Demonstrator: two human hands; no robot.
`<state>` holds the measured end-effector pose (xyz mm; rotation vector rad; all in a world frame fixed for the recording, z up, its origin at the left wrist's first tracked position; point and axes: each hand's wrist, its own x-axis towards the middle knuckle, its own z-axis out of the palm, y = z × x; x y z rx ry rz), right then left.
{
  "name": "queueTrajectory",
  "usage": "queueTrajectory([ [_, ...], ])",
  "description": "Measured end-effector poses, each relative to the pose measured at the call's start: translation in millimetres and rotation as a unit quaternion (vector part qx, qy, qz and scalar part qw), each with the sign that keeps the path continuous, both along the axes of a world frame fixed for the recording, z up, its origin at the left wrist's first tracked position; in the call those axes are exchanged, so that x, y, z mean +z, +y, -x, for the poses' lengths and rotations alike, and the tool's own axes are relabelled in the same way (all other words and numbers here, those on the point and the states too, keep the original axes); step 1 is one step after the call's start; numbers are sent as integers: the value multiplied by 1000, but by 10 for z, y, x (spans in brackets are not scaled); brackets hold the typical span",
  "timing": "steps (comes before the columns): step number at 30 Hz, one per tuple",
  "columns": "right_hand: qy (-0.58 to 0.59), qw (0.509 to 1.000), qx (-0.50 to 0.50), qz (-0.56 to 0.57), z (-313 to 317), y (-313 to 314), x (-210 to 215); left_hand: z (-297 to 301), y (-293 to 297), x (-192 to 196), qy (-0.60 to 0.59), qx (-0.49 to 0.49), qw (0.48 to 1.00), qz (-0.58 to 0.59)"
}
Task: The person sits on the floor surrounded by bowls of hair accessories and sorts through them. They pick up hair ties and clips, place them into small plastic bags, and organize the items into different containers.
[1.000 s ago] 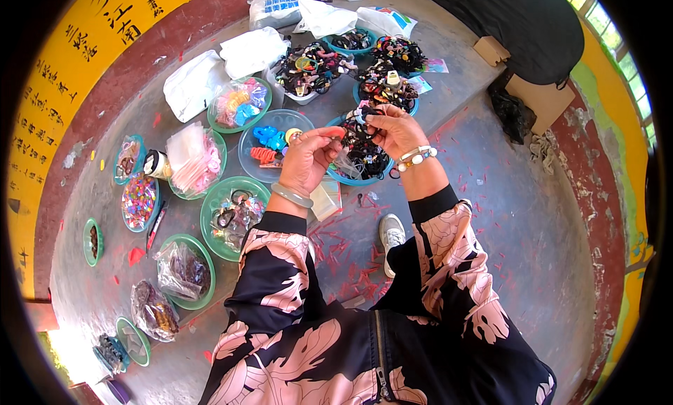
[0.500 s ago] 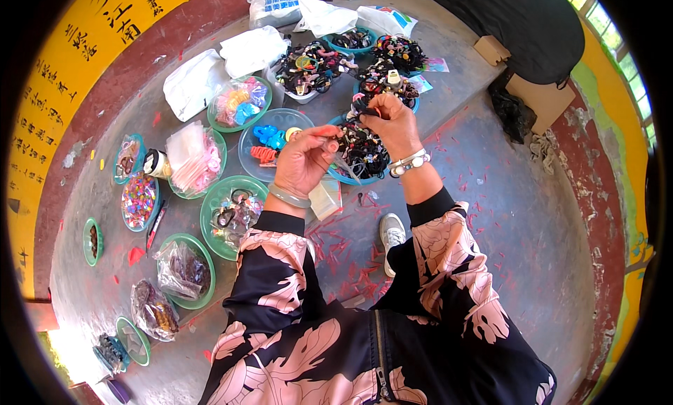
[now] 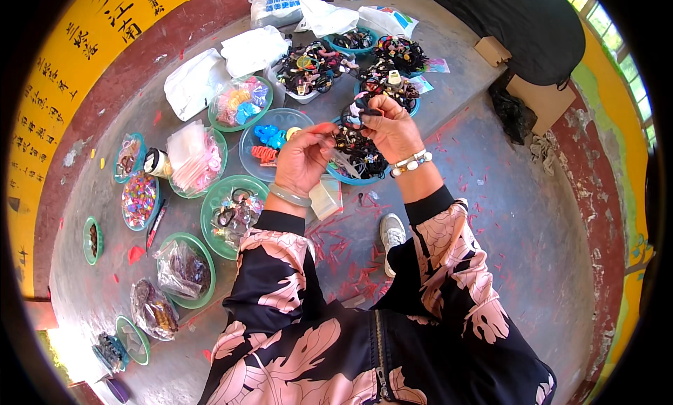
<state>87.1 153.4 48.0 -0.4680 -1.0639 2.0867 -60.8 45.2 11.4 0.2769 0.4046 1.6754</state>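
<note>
My left hand (image 3: 303,158), with a pale green bangle at the wrist, pinches a thin red strip (image 3: 317,129) between thumb and fingers. My right hand (image 3: 391,130), wearing a white bead bracelet, grips a black hair tie (image 3: 356,111) with a dark ornament. Both hands are raised close together over a blue bowl (image 3: 350,179) full of dark hair accessories.
Several green and blue bowls (image 3: 226,195) with beads, clips and small bags stand on the grey concrete floor to my left. White plastic bags (image 3: 251,49) lie farther back. Red scraps (image 3: 343,251) litter the floor near my grey shoe (image 3: 392,233). A black cloth (image 3: 519,19) lies at the far right.
Both hands have lifted slightly up and away from me, and the right hand has turned the hair tie upward. The left hand now shows the red strip at its fingertips.
</note>
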Motion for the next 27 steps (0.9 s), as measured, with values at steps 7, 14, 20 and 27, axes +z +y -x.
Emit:
queueTrajectory([
  [7, 35, 996, -69, 51, 33, 40, -141, -129, 19, 16, 125, -91, 982, 110],
  [14, 21, 993, -89, 73, 27, 90, -142, -163, 35, -53, 211, -110, 959, 156],
  [20, 11, 995, -68, 69, -121, 221, -150, -161, 173, -152, 189, -16, 971, 144],
  [27, -32, 995, -78, 59, -204, 213, -162, -265, 327, -271, 143, 102, 975, 139],
])
